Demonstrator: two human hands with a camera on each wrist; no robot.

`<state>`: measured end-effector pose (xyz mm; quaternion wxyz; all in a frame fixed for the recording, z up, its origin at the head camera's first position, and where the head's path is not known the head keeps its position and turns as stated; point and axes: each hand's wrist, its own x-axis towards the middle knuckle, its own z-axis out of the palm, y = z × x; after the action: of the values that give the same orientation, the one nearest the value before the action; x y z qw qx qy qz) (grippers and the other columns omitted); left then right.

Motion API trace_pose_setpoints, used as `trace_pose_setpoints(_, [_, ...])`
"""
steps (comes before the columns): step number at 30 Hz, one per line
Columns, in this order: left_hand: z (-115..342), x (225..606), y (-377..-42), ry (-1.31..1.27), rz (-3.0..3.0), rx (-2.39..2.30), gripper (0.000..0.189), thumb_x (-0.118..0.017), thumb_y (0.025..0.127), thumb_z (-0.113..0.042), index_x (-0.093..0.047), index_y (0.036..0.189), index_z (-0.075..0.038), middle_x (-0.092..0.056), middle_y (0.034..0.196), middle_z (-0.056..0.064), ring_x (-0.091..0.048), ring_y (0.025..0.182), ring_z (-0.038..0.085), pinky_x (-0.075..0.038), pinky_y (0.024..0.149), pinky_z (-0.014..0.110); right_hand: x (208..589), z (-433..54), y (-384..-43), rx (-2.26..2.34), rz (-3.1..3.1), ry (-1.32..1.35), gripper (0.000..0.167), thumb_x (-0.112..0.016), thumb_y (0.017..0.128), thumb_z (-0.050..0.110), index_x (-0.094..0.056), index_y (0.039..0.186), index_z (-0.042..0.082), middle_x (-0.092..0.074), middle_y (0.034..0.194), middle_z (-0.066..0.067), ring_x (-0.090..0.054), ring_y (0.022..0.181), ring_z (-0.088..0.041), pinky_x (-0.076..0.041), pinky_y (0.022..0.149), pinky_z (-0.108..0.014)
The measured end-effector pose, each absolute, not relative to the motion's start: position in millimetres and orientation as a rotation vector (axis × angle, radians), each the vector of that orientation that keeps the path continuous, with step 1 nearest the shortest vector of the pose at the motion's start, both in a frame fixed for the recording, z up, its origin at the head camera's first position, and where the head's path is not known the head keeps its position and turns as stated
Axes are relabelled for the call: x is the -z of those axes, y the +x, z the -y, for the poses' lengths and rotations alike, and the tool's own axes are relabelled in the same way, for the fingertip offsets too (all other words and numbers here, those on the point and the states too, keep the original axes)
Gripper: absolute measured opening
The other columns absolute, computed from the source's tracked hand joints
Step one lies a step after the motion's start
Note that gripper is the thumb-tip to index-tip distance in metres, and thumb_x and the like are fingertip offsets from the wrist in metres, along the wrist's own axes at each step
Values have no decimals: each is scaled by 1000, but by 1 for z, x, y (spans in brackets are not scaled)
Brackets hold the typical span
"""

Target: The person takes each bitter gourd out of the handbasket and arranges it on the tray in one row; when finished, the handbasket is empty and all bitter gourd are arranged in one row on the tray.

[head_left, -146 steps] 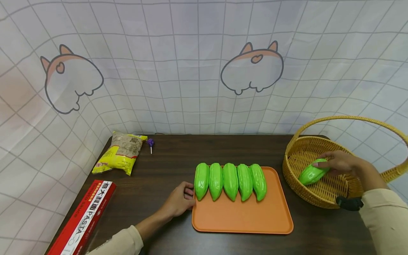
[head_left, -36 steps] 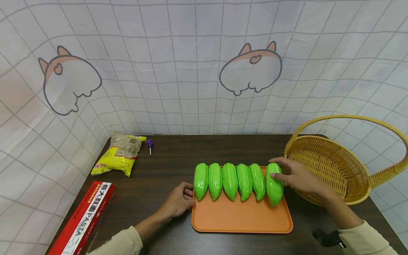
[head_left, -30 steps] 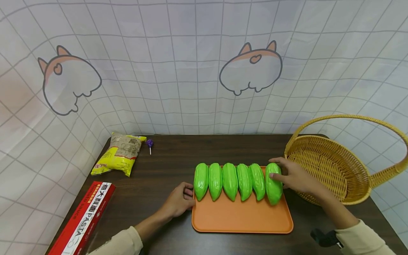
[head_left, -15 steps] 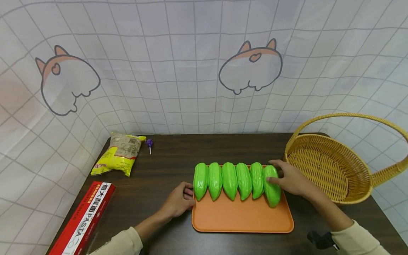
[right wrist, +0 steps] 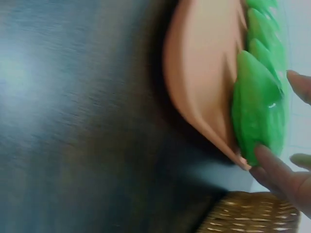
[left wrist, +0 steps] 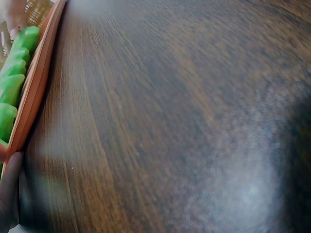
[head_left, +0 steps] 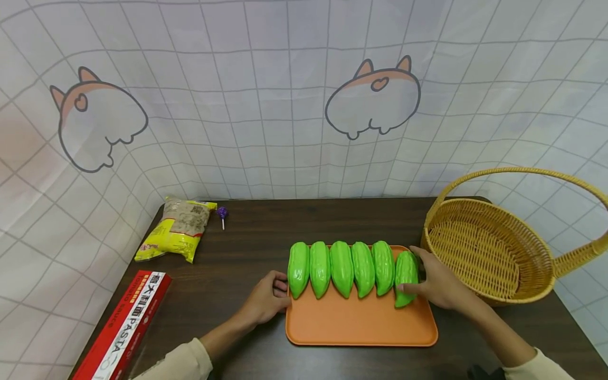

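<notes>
Several glossy green bitter melons (head_left: 342, 269) lie side by side along the far part of an orange tray (head_left: 356, 327), pointed ends towards me. The rightmost bitter melon (head_left: 406, 277) sits slightly nearer and tilted, its pointed end turned left. My right hand (head_left: 437, 279) holds this one, thumb over its near part and fingers at its right side. In the right wrist view a fingertip (right wrist: 265, 153) touches its end, while the thumb (right wrist: 299, 86) looks a little apart. My left hand (head_left: 268, 298) grips the tray's left rim, also seen in the left wrist view (left wrist: 29, 107).
A wicker basket (head_left: 480, 258) with a tall handle stands right of the tray, close behind my right hand. At the left lie a red pasta box (head_left: 123, 327) and a yellow snack bag (head_left: 178, 227), with a purple lollipop (head_left: 222, 212) beside it on the dark wooden table (head_left: 247, 253).
My right hand took the last bitter melon from the basket to the tray's right end. Since half a second ago its pointed end has swung left. My left hand stays at the rim.
</notes>
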<state>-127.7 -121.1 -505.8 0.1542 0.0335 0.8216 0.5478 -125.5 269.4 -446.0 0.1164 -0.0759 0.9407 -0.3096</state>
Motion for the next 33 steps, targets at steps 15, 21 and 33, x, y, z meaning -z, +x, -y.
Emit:
trace_pose_setpoints(15, [120,506,-127,76,-2349,-1566,56,-69,72,3,-53,126,5,-60,107,15,-64,87,18,-62,67,29,470,-266,-109,1011,-2887,-147,91,-80,84,33,-32,150,-6,-37,146,-35,-50,123,-52,-53,92,-59])
trace_pose_setpoints(21, [121,506,-127,78,-2354,-1570,56,-69,71,3,-54,125,5,-60,106,15,-65,87,18,-62,66,29,471,-265,-102,1108,-2840,-94,80,-73,91,24,-30,152,-5,-38,145,-34,-54,119,-50,-58,86,-52])
trace_pose_setpoints(33, [121,507,-128,93,-2367,-1557,57,-70,72,2,-53,125,6,-60,105,15,-65,87,18,-62,66,28,475,-269,-102,1177,-2779,29,86,-74,90,38,-31,156,5,-41,148,-29,-56,119,-47,-59,76,-44])
